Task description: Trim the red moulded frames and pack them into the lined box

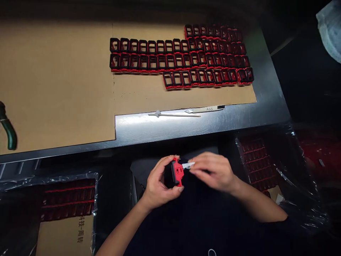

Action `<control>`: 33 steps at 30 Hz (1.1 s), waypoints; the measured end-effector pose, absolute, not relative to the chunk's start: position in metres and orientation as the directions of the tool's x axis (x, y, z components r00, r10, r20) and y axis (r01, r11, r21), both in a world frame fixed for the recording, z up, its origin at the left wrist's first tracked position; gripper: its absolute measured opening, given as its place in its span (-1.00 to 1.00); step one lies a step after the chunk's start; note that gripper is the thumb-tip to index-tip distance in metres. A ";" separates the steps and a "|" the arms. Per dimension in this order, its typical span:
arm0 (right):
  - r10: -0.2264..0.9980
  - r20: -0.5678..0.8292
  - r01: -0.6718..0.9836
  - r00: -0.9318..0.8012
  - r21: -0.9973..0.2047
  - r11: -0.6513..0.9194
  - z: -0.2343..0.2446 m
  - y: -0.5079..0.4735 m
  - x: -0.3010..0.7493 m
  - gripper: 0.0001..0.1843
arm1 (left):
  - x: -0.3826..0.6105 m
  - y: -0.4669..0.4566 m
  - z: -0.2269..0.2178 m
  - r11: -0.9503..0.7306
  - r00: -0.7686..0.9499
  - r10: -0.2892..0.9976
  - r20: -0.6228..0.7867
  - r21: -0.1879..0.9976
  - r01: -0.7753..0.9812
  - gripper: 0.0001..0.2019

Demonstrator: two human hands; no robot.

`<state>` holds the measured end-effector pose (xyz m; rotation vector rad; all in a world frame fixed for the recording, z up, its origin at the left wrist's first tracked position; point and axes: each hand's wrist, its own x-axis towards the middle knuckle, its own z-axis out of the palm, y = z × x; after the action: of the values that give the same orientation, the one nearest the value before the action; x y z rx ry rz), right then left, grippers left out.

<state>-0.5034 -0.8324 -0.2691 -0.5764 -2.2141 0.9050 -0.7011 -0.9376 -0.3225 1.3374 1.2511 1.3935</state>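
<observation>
My left hand (160, 183) grips a small red and black plastic frame (179, 171) by its two ends, between the thumb and the fingers. The red face is turned toward my right hand (213, 170). Pinched in the right fingers is a thin whitish tool (188, 165), whose tip touches or nearly touches the red side; its exact kind is unclear. Both hands are in front of the bench edge, over my dark clothing. Beyond them on the metal bench lie a craft knife (206, 109) marked A55 and a thin stick (176, 115) with white fluff near one end.
Rows of similar red and black frames (144, 61) stand on a cardboard sheet (61, 81). Green-handled pliers or cutters (10, 135) lie at the far left. Plastic-lined boxes of red parts flank me, one at left (96, 199) and one at right (239, 149).
</observation>
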 end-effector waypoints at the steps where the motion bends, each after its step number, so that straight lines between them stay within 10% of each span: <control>1: 0.653 0.435 0.185 -0.620 -0.727 0.661 -0.274 -0.821 -0.506 -0.92 | -0.701 -0.939 -0.323 -0.161 -0.136 0.978 0.157 0.987 -0.024 -0.31; 9: 0.690 0.492 0.587 -0.531 -0.374 0.718 -0.300 -0.758 -0.520 -0.87 | -0.702 -0.945 -0.312 -0.197 -0.255 0.956 0.148 0.964 -0.177 -0.37; 13: 0.790 0.463 0.456 -0.401 -0.647 0.611 -0.280 -0.794 -0.523 -0.91 | -0.703 -0.946 -0.317 -0.284 -0.256 0.936 0.244 0.949 -0.137 -0.28; 16: 0.820 0.066 0.220 -0.569 -0.948 0.229 -0.266 -0.828 -0.525 -0.85 | -0.703 -0.943 -0.323 -0.357 -0.220 0.917 0.334 0.931 -0.075 -0.18; 21: 0.602 -0.296 0.197 -0.742 -0.954 -0.225 -0.260 -0.848 -0.533 -0.61 | -0.701 -0.940 -0.329 -0.404 -0.165 0.896 0.413 0.911 0.087 -0.18; 33: 0.619 -0.264 0.343 -0.740 -0.939 0.009 -0.250 -0.847 -0.541 -0.80 | -0.708 -0.933 -0.314 -0.561 0.003 0.763 0.647 0.660 0.499 -0.18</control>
<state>-0.5414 -0.8469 -0.2499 -1.0067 -2.0590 1.8044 -0.7078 -0.9330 -0.3144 2.0368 1.3203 1.5831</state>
